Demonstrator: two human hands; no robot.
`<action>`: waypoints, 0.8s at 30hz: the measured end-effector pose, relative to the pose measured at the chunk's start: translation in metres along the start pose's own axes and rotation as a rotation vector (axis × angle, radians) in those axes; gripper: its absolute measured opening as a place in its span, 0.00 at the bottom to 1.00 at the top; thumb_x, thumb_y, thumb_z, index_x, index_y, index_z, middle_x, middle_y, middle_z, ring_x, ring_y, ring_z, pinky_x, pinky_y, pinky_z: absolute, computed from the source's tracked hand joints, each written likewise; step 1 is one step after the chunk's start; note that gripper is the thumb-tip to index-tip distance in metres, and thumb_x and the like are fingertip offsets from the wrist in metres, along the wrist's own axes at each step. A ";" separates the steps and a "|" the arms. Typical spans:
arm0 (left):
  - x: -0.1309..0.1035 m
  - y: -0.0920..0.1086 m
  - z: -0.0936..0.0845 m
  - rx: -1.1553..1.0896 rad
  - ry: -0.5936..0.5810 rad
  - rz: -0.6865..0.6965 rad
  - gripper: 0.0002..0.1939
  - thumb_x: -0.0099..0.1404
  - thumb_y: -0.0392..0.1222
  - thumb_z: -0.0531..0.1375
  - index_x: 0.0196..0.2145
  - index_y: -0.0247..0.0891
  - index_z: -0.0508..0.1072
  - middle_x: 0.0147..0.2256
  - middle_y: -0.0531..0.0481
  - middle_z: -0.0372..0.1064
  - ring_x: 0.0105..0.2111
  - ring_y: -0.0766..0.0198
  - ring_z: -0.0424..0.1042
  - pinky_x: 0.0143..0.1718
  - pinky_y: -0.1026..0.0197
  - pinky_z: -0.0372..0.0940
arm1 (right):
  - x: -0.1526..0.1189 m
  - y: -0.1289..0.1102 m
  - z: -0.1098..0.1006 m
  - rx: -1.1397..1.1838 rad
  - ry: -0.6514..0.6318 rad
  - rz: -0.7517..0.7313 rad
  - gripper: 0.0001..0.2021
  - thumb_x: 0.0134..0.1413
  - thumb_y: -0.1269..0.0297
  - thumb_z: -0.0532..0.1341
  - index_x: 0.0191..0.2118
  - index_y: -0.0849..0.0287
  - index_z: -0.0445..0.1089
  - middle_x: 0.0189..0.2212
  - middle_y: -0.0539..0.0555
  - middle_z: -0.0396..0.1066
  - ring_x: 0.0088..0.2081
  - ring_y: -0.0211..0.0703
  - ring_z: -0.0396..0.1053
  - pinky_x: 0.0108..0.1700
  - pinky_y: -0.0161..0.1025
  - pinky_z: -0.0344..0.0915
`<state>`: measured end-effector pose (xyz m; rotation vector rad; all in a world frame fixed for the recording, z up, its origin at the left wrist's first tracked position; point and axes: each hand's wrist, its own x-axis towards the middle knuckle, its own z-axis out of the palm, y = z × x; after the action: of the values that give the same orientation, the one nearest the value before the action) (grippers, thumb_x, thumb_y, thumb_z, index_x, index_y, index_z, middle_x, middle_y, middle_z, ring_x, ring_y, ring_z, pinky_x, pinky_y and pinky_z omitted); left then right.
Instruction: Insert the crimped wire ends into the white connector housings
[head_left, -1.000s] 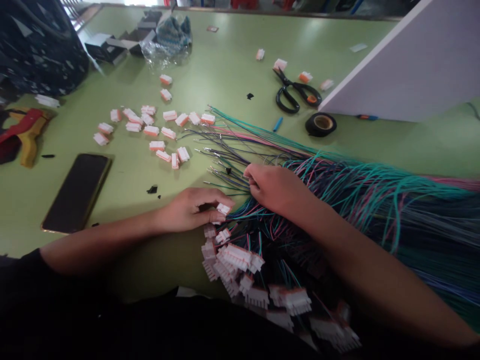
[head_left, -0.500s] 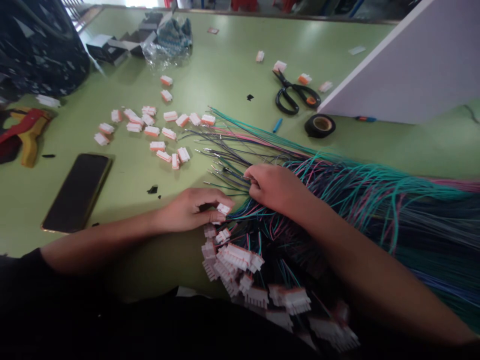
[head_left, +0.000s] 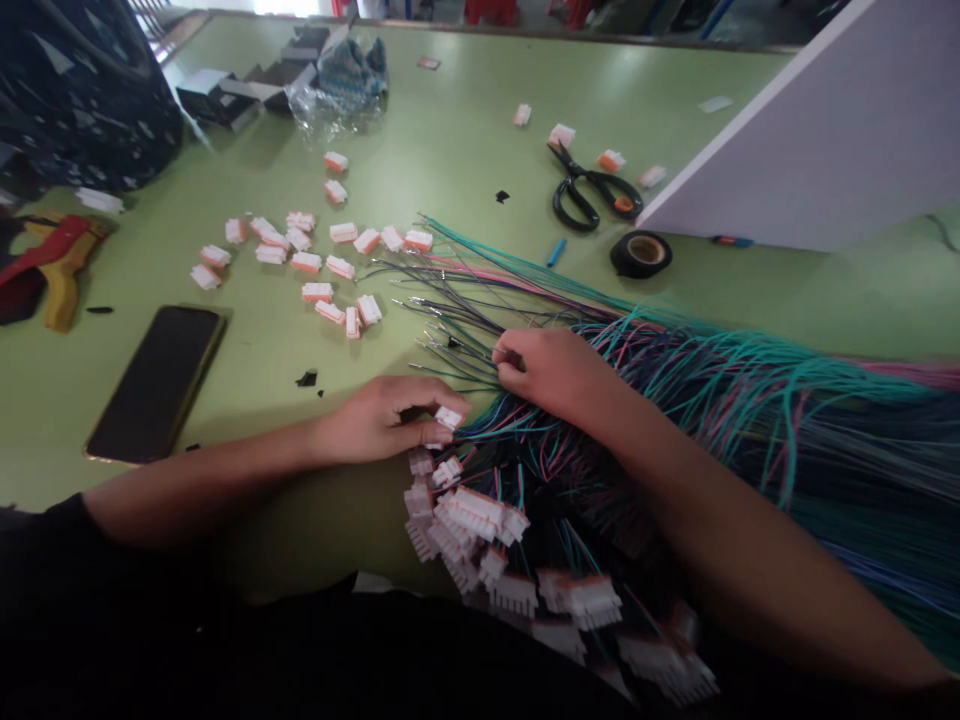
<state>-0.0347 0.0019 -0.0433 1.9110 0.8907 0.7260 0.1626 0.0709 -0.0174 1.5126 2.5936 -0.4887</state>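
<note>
Between thumb and fingers, my left hand (head_left: 394, 418) grips a small white connector housing (head_left: 448, 418), with wires running off to its right. My right hand (head_left: 536, 362) is closed in a pinch over the dark wires (head_left: 465, 350), whose crimped metal ends point left; whether a wire is between its fingertips is hard to make out. Below both hands lies a heap of wired white connectors (head_left: 476, 512). A thick bundle of green, pink and dark wires (head_left: 720, 360) stretches to the right, partly under my right forearm.
Loose white-and-orange connectors (head_left: 306, 262) are scattered left of the wires. A phone (head_left: 156, 385) and a red-yellow hand tool (head_left: 64, 265) lie at the left. Scissors (head_left: 577, 188), black tape (head_left: 641, 254) and a white panel (head_left: 810, 140) are at the back right.
My right hand has shifted very slightly to the right, its thumb and index finger still curled. My left hand keeps its hold on the connector housing.
</note>
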 end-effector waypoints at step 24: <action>0.011 -0.015 -0.001 -0.701 0.183 -0.348 0.13 0.54 0.37 0.63 0.38 0.35 0.68 0.28 0.55 0.70 0.29 0.69 0.73 0.37 0.63 0.68 | -0.016 -0.006 -0.008 0.357 0.038 -0.258 0.16 0.57 0.65 0.49 0.47 0.57 0.68 0.36 0.53 0.74 0.38 0.42 0.70 0.40 0.37 0.62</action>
<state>-0.0337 0.0166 -0.0550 1.0554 0.8962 0.8636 0.1657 0.0578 -0.0042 1.2794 2.8642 -1.0058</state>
